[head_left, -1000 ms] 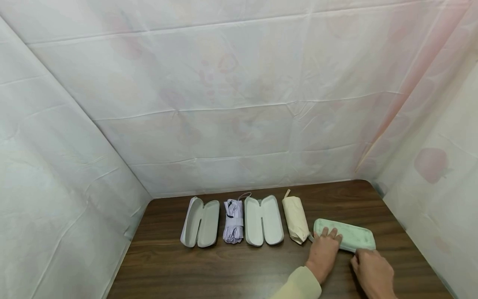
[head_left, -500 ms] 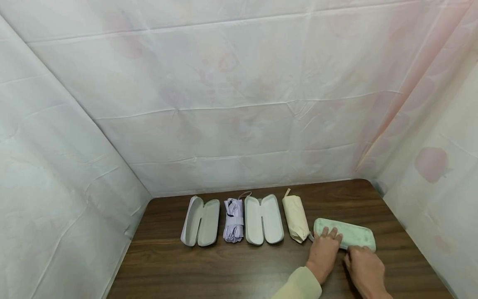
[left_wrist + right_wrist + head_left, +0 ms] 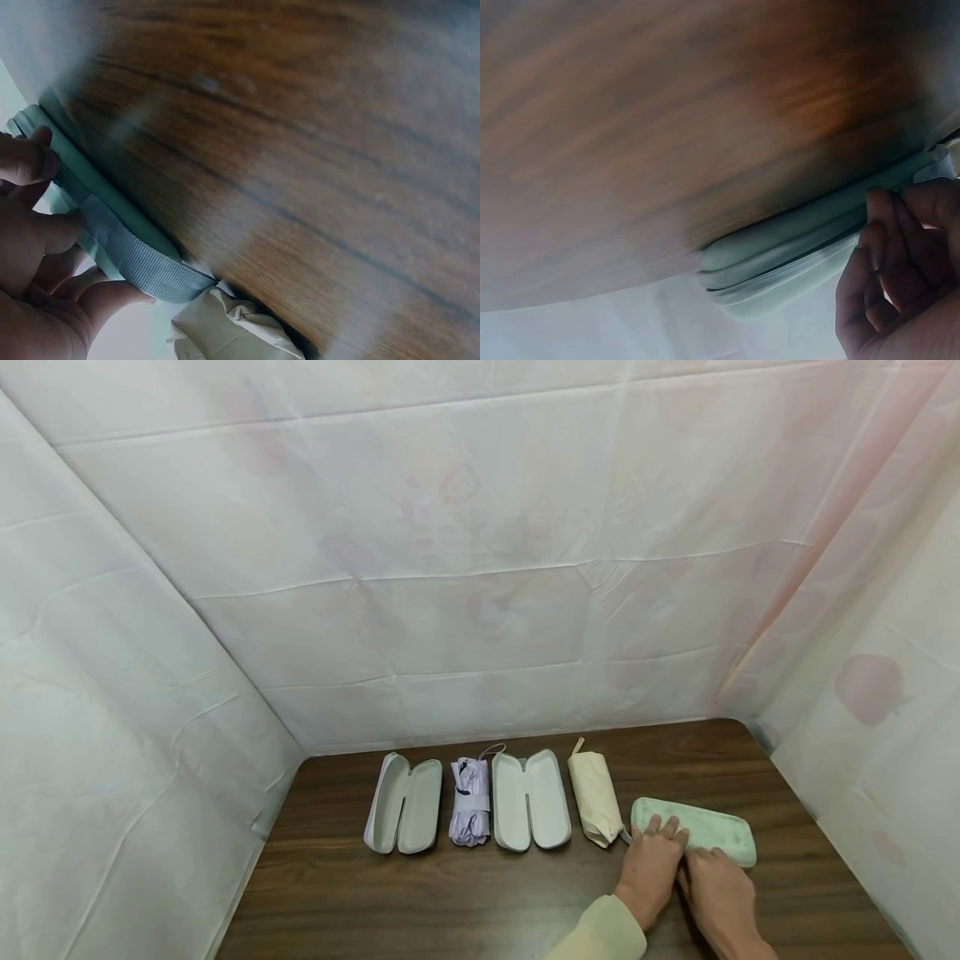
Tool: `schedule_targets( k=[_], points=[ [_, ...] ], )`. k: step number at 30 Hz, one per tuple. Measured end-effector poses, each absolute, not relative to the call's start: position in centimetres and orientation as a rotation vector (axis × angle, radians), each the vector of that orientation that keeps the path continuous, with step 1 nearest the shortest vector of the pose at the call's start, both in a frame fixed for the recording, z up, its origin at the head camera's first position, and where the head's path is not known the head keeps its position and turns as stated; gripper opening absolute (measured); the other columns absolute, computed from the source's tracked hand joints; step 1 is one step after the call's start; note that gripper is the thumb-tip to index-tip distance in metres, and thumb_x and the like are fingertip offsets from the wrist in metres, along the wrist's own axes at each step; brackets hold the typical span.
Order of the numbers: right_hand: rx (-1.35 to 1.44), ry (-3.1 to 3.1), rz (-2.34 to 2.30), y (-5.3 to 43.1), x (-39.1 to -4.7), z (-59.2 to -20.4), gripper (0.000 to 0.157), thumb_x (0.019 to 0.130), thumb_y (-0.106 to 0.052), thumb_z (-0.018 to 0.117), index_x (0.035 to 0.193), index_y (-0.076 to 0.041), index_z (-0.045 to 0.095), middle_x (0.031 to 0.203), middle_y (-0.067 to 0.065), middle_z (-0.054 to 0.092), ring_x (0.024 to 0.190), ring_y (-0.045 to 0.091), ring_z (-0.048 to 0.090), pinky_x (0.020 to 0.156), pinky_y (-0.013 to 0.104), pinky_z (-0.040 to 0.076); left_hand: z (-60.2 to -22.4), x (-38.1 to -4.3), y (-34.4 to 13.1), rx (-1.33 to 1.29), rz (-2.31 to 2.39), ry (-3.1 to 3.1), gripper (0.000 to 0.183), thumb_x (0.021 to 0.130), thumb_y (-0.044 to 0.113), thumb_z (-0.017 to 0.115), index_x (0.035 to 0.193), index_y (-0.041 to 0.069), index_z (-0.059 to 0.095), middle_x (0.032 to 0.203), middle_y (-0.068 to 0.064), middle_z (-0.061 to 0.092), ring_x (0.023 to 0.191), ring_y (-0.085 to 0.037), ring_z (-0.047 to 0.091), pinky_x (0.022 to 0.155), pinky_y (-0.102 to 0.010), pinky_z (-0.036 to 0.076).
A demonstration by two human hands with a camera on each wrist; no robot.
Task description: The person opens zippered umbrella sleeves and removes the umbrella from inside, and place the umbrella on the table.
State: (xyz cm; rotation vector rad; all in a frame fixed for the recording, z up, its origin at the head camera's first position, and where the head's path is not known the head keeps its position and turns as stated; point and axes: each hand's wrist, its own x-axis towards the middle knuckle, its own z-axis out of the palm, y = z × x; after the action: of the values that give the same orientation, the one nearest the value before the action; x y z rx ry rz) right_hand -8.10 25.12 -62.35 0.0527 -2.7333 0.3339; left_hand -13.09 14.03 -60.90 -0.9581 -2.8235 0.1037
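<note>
A mint-green zip case [image 3: 705,831], like a pencil case, lies at the right of the table. Over its left end my left hand [image 3: 651,864] holds it, fingers on top and thumb against the near side. A grey fabric strap [image 3: 142,255] shows beside that thumb in the left wrist view. My right hand [image 3: 720,885] is right beside the left one, thumb and index finger pinched at the zipper along the near edge. The zipper pull itself is hidden by the fingertips. In the right wrist view the seam [image 3: 780,262] runs along the case's side behind the fingers.
Left of the green case lies a cream folded umbrella [image 3: 595,797]. Farther left are an open hard glasses case [image 3: 550,802], a lilac folded umbrella [image 3: 470,806] and another open glasses case [image 3: 420,806]. Pale printed cloth [image 3: 480,568] surrounds the wooden table [image 3: 375,910].
My right hand has slid left along the near edge of the green case, from near its right end to beside my left hand. The left hand and the case have stayed put.
</note>
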Motion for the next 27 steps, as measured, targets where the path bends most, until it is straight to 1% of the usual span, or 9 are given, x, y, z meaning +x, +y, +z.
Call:
schedule_targets(
  k=[5, 9, 11, 15, 18, 20, 22, 25, 27],
  points=[
    [0.065, -2.765, 0.334, 24.8, -8.2, -62.2, 0.014, 0.083, -0.007, 0.085, 0.08, -0.002, 0.072, 0.071, 0.006, 0.067, 0.069, 0.031, 0.063, 0.063, 0.051, 0.057, -61.0, -13.2, 14.1, -0.954, 0.073, -2.823, 0.045, 0.099, 0.026, 0.073, 0.14, 0.044, 0.067, 0.148, 0.021, 0.058, 0.137, -0.004, 0.056, 0.098, -0.037, 0.058],
    [0.053, -2.791, 0.35, 24.8, -8.2, -62.2, 0.012, 0.084, -0.008, 0.084, 0.085, -0.001, 0.074, 0.074, 0.007, 0.069, 0.071, 0.032, 0.065, 0.064, 0.051, 0.058, -61.0, -13.2, 14.1, -0.95, 0.081, -2.835, 0.045, 0.099, 0.026, 0.073, 0.14, 0.044, 0.066, 0.149, 0.022, 0.058, 0.137, -0.004, 0.056, 0.099, -0.037, 0.057],
    [0.025, -2.829, 0.391, 24.9, -8.1, -62.0, 0.012, 0.084, -0.008, 0.084, 0.086, -0.002, 0.074, 0.075, 0.008, 0.069, 0.071, 0.032, 0.065, 0.063, 0.052, 0.058, -61.0, -13.1, 14.1, -0.953, 0.09, -2.838, 0.045, 0.1, 0.026, 0.072, 0.14, 0.044, 0.066, 0.149, 0.022, 0.057, 0.137, -0.004, 0.056, 0.1, -0.036, 0.057],
    [-0.021, -2.874, 0.48, 25.7, -7.9, -61.3, 0.014, 0.085, -0.01, 0.085, 0.087, -0.002, 0.074, 0.076, 0.009, 0.07, 0.068, 0.03, 0.067, 0.057, 0.05, 0.056, -61.1, -12.9, 14.2, -0.959, 0.109, -2.828, 0.046, 0.099, 0.028, 0.073, 0.141, 0.044, 0.065, 0.151, 0.023, 0.056, 0.139, -0.004, 0.054, 0.101, -0.035, 0.056],
    [0.011, -2.79, 0.495, 26.9, -8.0, -61.1, 0.016, 0.082, -0.009, 0.087, 0.086, -0.002, 0.073, 0.077, 0.008, 0.07, 0.066, 0.028, 0.066, 0.053, 0.046, 0.054, -61.2, -12.9, 14.2, -0.956, 0.119, -2.828, 0.047, 0.099, 0.031, 0.074, 0.142, 0.045, 0.063, 0.152, 0.023, 0.054, 0.14, -0.003, 0.052, 0.101, -0.035, 0.056],
    [0.056, -2.699, 0.479, 27.9, -8.1, -61.1, 0.021, 0.077, -0.008, 0.09, 0.088, -0.001, 0.073, 0.081, 0.009, 0.07, 0.068, 0.03, 0.065, 0.052, 0.046, 0.053, -61.2, -12.8, 14.2, -0.95, 0.118, -2.824, 0.047, 0.098, 0.031, 0.074, 0.142, 0.045, 0.063, 0.153, 0.023, 0.054, 0.141, -0.003, 0.052, 0.102, -0.035, 0.056],
    [0.109, -2.625, 0.462, 29.1, -8.5, -61.2, 0.028, 0.072, -0.006, 0.092, 0.092, 0.0, 0.073, 0.088, 0.013, 0.069, 0.074, 0.034, 0.065, 0.055, 0.049, 0.054, -61.3, -12.9, 14.2, -0.949, 0.099, -2.812, 0.048, 0.097, 0.029, 0.076, 0.141, 0.044, 0.064, 0.152, 0.023, 0.055, 0.14, -0.003, 0.053, 0.101, -0.035, 0.056],
    [0.193, -2.596, 0.466, 30.8, -9.0, -61.4, 0.046, 0.066, -0.006, 0.095, 0.105, 0.005, 0.073, 0.107, 0.025, 0.068, 0.091, 0.045, 0.065, 0.067, 0.058, 0.056, -61.4, -13.0, 14.2, -0.952, 0.073, -2.787, 0.047, 0.096, 0.027, 0.077, 0.139, 0.042, 0.067, 0.15, 0.021, 0.058, 0.139, -0.005, 0.055, 0.101, -0.036, 0.056],
    [0.236, -2.631, 0.496, 31.8, -9.4, -61.5, 0.059, 0.067, -0.007, 0.096, 0.118, 0.007, 0.071, 0.124, 0.031, 0.064, 0.105, 0.052, 0.062, 0.078, 0.064, 0.055, -61.4, -13.0, 14.1, -0.954, 0.054, -2.776, 0.046, 0.095, 0.025, 0.078, 0.137, 0.041, 0.068, 0.149, 0.02, 0.059, 0.138, -0.006, 0.056, 0.101, -0.037, 0.057]
  ],
)
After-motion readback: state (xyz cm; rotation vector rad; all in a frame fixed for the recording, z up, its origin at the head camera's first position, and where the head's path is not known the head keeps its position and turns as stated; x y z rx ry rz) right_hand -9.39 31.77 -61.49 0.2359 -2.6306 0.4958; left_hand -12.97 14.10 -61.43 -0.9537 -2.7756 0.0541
